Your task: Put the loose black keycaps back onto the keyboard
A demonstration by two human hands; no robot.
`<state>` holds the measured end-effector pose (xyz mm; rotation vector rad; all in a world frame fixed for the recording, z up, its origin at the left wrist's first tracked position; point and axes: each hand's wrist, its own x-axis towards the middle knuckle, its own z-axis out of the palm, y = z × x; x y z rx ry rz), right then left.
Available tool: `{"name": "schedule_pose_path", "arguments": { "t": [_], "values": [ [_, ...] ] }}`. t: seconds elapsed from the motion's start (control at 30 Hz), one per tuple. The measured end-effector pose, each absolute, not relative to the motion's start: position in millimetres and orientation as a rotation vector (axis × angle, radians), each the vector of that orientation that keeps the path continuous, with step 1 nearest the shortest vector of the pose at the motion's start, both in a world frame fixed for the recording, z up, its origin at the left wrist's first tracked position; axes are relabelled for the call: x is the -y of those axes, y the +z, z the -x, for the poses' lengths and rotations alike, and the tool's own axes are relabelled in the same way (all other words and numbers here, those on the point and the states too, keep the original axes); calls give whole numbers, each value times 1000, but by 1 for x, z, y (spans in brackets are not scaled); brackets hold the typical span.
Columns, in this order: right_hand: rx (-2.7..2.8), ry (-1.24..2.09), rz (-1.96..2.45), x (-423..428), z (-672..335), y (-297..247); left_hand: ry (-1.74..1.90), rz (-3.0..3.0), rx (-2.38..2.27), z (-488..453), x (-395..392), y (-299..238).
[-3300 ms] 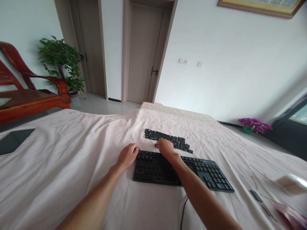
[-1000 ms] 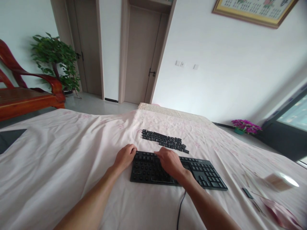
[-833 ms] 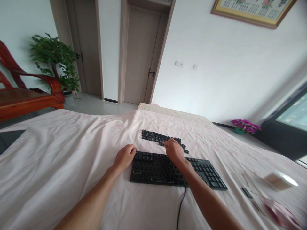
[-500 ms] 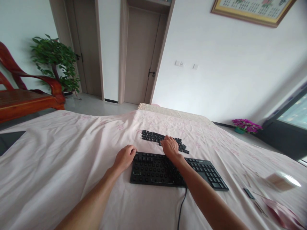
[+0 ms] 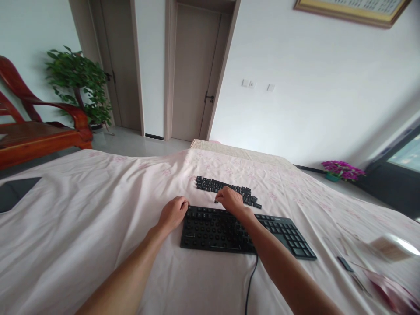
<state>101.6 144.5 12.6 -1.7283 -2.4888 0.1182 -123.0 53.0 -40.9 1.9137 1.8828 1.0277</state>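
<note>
A black keyboard (image 5: 213, 243) lies on the cloth before me; many keycaps are off its left part, while its right side keeps its keys. My left hand (image 5: 174, 213) is closed at the keyboard's upper left corner, gripping the edge. Just beyond the keyboard's top edge, my right hand (image 5: 231, 199) is pinched, with a small black keycap (image 5: 216, 201) at its fingertips. Behind that hand, loose keycaps (image 5: 210, 185) lie in rows on the cloth, some hidden by the hand. My right forearm covers part of the keyboard.
A pale flowered cloth (image 5: 138, 188) covers the surface. A cable (image 5: 250, 280) runs toward me from the keyboard. To the right lie a small dark tool (image 5: 345, 264), a pink cloth (image 5: 390, 286) and a roll-like object (image 5: 393, 247). A dark flat panel (image 5: 16, 192) is at left.
My right hand has moved slightly left and toward me from the loose keycap rows, and a keycap now shows at its fingertips. My left hand keeps its place at the keyboard corner.
</note>
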Motion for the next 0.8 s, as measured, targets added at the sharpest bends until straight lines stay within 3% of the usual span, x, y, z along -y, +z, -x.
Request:
{"name": "schedule_pose_path", "arguments": {
  "t": [0.57,0.8],
  "values": [
    [2501,143,1644,-140,-100,6,1013,-1911,-1883,123,-53,-41],
    [2339,238,1366,-104,-117,11,1021,-1945,-1868,124,-52,-41]
  ]
}}
